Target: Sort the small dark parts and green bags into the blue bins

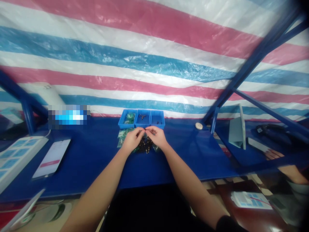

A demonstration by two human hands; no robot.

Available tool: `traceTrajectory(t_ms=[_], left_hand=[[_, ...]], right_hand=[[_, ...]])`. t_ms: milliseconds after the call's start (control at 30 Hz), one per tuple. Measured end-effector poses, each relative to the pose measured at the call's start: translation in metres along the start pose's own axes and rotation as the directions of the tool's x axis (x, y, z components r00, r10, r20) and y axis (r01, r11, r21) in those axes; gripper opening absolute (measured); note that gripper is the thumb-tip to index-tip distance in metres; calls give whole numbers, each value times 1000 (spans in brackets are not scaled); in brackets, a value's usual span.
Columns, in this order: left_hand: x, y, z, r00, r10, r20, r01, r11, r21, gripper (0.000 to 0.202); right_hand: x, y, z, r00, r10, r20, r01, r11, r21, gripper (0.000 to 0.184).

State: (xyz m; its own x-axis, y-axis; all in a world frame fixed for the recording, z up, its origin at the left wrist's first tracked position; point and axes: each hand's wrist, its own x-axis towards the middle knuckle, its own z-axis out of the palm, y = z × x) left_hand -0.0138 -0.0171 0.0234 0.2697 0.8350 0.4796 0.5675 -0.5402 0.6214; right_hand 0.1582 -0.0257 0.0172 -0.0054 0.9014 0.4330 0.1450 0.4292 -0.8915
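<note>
My left hand (pixel 133 140) and right hand (pixel 155 136) meet above a pile of small dark and brassy parts (pixel 146 147) on the blue desk (pixel 188 154). My fingers bend in fingertip to fingertip; I cannot tell whether they grip anything. Three blue bins (pixel 126 126) stand just beyond.

Striped plastic sheeting (pixel 145 64) behind. Left: lit phone (pixel 51 158) beside white, blue-panelled block (pixel 24 151). Right: small round white object (pixel 199 126) near blue frame (pixel 251 66).
</note>
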Motion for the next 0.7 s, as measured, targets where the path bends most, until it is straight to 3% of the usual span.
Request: traceTrajectory(t_ms=[333,700], left_hand=[[0,-2,2,998,30,-53,-30,1000,3,29],[0,-1,1,1000,-1,-13,1,1000,-1,28]], right_hand=[[0,0,-2,1000,17,-6,-17,1000,-8,24],[0,0,0,1000,20,9,-20,1000,15,26]])
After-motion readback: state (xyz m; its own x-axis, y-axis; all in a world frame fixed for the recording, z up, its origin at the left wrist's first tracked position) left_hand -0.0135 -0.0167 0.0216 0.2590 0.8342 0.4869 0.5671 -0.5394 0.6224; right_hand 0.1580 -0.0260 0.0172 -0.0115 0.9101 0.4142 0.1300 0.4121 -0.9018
